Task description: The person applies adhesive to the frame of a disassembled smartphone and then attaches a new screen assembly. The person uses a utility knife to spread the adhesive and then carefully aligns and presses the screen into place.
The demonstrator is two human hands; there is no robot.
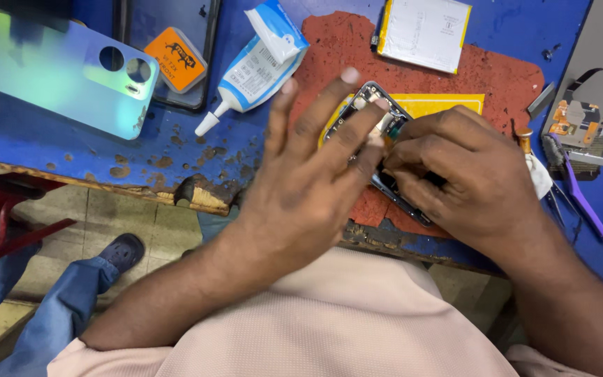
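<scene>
At centre frame, on the red mat (497, 73), your left hand (308, 174), fingers spread wide, steadies the opened phone (375, 105) while your right hand (455, 174) pinches at its exposed insides; its iridescent back cover (43, 70) lies detached at upper left, the battery (423, 31) at top.

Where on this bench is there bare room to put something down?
Bare blue top between the back cover and the front edge. Bare red mat right of the battery. Crowded around the opened phone under both hands, and by the tools at right.
</scene>
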